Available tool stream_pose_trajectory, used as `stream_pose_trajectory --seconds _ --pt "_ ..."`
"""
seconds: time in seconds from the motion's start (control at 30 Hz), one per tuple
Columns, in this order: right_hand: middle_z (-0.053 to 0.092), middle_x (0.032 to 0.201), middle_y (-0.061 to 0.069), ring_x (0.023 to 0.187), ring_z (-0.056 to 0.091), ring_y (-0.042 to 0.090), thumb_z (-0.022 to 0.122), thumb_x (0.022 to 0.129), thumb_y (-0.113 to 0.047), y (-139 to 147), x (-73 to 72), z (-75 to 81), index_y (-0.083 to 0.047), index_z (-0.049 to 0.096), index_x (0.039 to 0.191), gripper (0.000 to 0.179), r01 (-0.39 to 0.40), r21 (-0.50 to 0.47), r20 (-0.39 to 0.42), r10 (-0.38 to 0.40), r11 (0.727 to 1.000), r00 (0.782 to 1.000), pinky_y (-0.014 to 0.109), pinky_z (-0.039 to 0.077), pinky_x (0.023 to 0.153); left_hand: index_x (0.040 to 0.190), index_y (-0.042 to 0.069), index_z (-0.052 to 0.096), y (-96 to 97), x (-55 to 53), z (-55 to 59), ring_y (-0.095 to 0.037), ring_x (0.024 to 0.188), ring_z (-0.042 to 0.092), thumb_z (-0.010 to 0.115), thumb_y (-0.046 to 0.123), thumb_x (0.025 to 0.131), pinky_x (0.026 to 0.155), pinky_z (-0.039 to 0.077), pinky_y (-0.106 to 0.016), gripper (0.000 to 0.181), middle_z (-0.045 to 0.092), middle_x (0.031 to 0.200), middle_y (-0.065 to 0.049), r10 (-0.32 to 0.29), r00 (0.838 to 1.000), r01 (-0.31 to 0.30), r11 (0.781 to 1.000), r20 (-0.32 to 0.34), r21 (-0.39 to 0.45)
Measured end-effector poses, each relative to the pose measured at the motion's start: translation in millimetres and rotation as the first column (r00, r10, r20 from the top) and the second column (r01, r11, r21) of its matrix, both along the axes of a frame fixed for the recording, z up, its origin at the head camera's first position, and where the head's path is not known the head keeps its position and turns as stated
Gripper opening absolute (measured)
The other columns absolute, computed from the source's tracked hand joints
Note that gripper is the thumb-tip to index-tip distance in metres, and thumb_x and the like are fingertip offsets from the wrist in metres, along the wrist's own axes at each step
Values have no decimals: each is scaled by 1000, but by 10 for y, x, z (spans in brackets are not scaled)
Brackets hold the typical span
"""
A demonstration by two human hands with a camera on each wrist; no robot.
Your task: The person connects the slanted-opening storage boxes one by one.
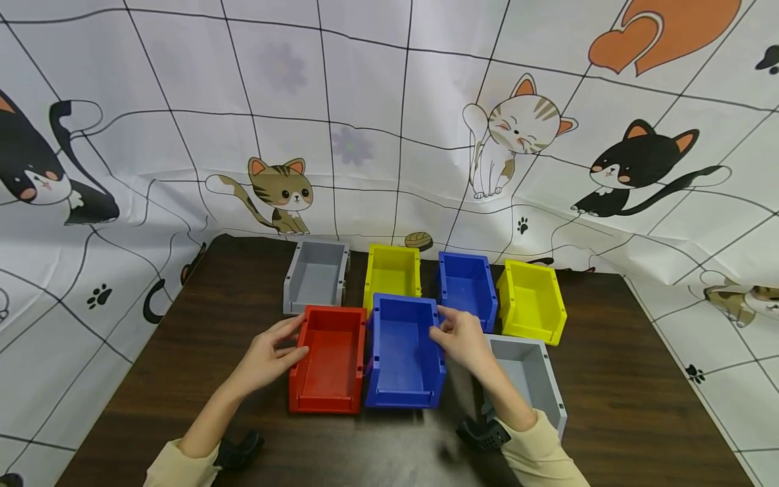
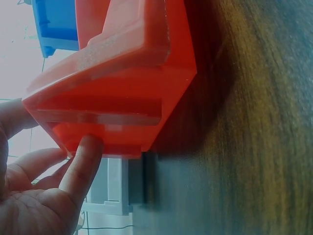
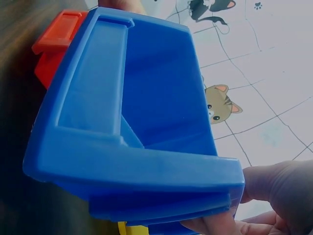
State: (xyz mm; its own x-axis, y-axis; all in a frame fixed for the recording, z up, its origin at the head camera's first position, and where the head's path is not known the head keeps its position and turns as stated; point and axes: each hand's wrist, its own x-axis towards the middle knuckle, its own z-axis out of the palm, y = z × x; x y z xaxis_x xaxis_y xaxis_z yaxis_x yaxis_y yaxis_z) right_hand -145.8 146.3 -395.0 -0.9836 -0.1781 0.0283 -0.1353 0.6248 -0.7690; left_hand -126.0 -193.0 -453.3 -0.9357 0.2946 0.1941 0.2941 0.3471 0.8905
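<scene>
A red open-front bin and a blue bin stand side by side at the middle of the table, their near fronts roughly level. My left hand holds the red bin by its left side wall, thumb at the rim and fingers against the outer face, as the left wrist view shows. With my right hand I grip the blue bin at its far right corner; the right wrist view has the thumb at the rim and fingers under the side lip. Both bins look empty inside. Whether the blue one is slightly raised, I cannot tell.
Behind stand a grey bin, a yellow bin, a second blue bin and another yellow bin. A second grey bin sits partly under my right forearm. A cat-print cloth hangs behind the dark wooden table.
</scene>
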Motion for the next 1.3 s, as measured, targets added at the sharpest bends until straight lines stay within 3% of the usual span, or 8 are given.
stream_pose_trajectory --seconds 0.77,1.3 --pt "47 46 3 36 40 11 59 81 -2 -31 13 -7 14 48 128 50 14 -14 43 -14 1000 999 19 24 36 135 -13 40 -12 -11 -10 -41 103 53 65 -6 82 80 54 -41 59 43 132 -31 -1 1000 1 1000 -1 -5" --pt "46 45 0 35 40 11 59 81 0 -36 -11 -15 15 48 126 49 13 -1 13 -13 1000 1000 19 24 36 135 -12 40 -9 -9 -14 -43 105 53 66 -5 83 80 53 -42 59 43 132 -31 -3 1000 3 1000 -5 -7"
